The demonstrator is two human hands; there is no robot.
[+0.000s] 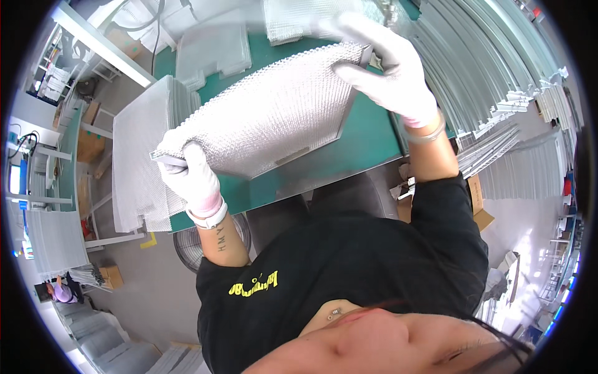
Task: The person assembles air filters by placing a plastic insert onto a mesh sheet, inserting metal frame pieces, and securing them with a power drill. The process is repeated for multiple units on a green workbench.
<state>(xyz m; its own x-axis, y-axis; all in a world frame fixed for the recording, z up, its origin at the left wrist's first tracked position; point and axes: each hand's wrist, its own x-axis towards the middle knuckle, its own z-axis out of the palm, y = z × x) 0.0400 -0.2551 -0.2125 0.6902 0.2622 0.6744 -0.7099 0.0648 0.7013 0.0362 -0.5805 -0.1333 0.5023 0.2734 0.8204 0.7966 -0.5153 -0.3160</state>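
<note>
One person [349,268]; left hand [193,177] gripping one silver mesh panel [280,112], right hand [398,75] spread wide at its corner; one table [370,128].

On the right hand [398,75] the upper fingers [367,31] blur, and the silvery panel [280,106] hides part of the green table [374,134].
</note>
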